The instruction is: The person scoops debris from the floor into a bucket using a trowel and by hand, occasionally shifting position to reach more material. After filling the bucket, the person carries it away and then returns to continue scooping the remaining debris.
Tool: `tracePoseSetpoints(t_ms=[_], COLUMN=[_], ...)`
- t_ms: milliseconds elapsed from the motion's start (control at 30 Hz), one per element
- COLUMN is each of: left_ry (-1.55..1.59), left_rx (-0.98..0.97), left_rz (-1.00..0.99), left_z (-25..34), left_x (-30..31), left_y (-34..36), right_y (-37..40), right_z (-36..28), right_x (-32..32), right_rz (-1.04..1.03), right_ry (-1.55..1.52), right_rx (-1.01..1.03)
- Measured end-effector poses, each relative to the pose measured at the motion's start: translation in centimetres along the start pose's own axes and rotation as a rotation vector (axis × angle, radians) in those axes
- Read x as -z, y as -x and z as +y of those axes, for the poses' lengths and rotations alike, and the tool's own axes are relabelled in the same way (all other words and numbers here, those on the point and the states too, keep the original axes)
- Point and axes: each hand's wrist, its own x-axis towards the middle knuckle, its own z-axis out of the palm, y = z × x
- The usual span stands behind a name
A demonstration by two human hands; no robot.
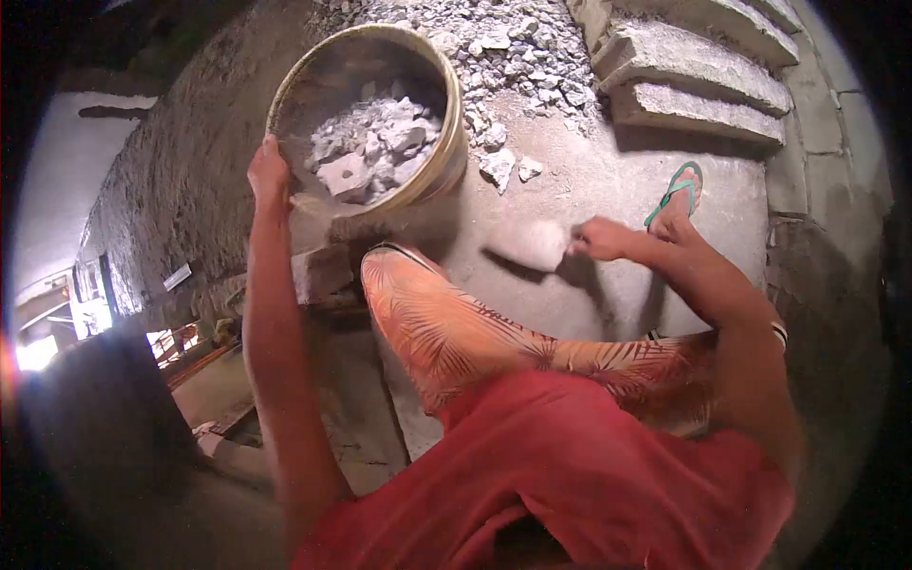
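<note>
My left hand [269, 171] is closed round the near left rim of a bucket [454, 157], which tilts so that its mouth faces me. Pale broken stones [375, 147] lie inside it, with larger chunks toward the front. Out to the right, my right hand [603, 237] grips a pale, dust-coated trowel [532, 244], smeared by motion. Its blade points left, low over the concrete floor [560, 309] and apart from the bucket.
Behind the bucket spreads a heap of rubble [532, 57], with two loose stones [497, 169] at its near edge. Concrete steps [703, 71] rise at the upper right. My foot in a green flip-flop [679, 190] stands below them. A rough wall [190, 161] runs along the left.
</note>
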Motion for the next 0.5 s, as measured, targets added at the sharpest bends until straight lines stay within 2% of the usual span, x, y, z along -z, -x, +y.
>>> tracePoseSetpoints(t_ms=[67, 100, 200, 233, 267, 300, 333, 367, 400, 433, 467, 500], left_ry=[0.008, -0.042, 0.093, 0.088, 0.129, 0.17, 0.165, 0.15, 0.132, 0.123, 0.103, 0.088], left_rx=[-0.234, -0.122, -0.08, -0.07, -0.013, 0.041, 0.048, 0.063, 0.077, 0.085, 0.039, -0.006], left_rz=[0.013, -0.063, -0.034, -0.028, -0.047, -0.065, -0.058, -0.067, -0.08, -0.082, -0.081, -0.079], left_z=[-2.1, -1.7, 0.1, -0.1, -0.3, -0.2, -0.3, -0.3, -0.3, 0.2, 1.3, 1.5], left_x=[-0.2, 0.5, 1.0, 0.9, 0.9, 0.9, 0.9, 0.9, 1.0, 1.4, 1.7, 1.7], left_y=[-2.9, -3.8, -1.7, -1.7, -1.6, -1.8, -1.9, -2.1, -2.1, -1.5, -0.7, -0.3], right_y=[-3.7, -5.0, -10.5, -10.3, -12.1, -14.0, -15.0, -16.3, -15.8, -16.5, -16.0, -15.5], right_z=[2.1, 1.8, 5.2, 4.3, 6.2, 8.5, 8.8, 10.2, 9.0, 11.0, 11.1, 11.6], right_x=[-4.2, -3.8, -1.6, 2.3, 4.2, 6.1, 8.7, 10.7, 13.8, 14.9, 17.2, 17.9], right_rz=[-0.058, -0.021, 0.031, -0.032, -0.099, -0.133, -0.145, -0.068, -0.061, 0.07, 0.096, 0.227], right_ry=[-0.127, -0.181, -0.189, -0.221, -0.249, -0.187, -0.114, 0.02, -0.003, -0.034, 0.094, 0.109], right_rx=[0.158, 0.176, 0.222, 0.091, 0.049, 0.147, 0.06, 0.124, 0.025, 0.111, 0.076, 0.094])
